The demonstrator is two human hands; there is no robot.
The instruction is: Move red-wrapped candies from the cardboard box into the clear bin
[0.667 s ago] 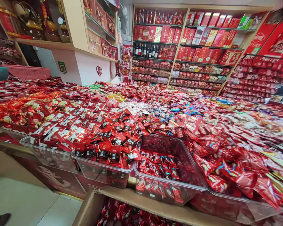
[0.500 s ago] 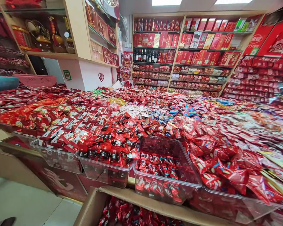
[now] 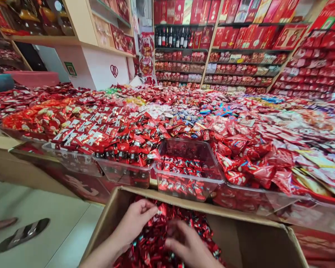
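Both of my hands reach into a cardboard box [image 3: 240,217] filled with red foil-wrapped candies [image 3: 147,242]. My left hand [image 3: 138,219] is over the pile, its thumb and fingers closed together at the edge of a shiny red candy. Lower and to the right, my right hand [image 3: 188,242] hovers at the candies with its thumb apart from its curled, blurred fingers; nothing shows between them. Just beyond the box, a clear plastic bin [image 3: 214,175] is partly filled with small red-wrapped candies.
Neighbouring bins hold dark-and-red packets [image 3: 131,143] and larger red packets [image 3: 257,171]. The counter behind is heaped with sweets, up to shelves [image 3: 212,52] of boxes and bottles. A person's sandalled foot [image 3: 24,234] is on the floor at left.
My two hands have come into view and reached into the box. The view has tilted down, so more of the box shows. A person's foot now shows at left.
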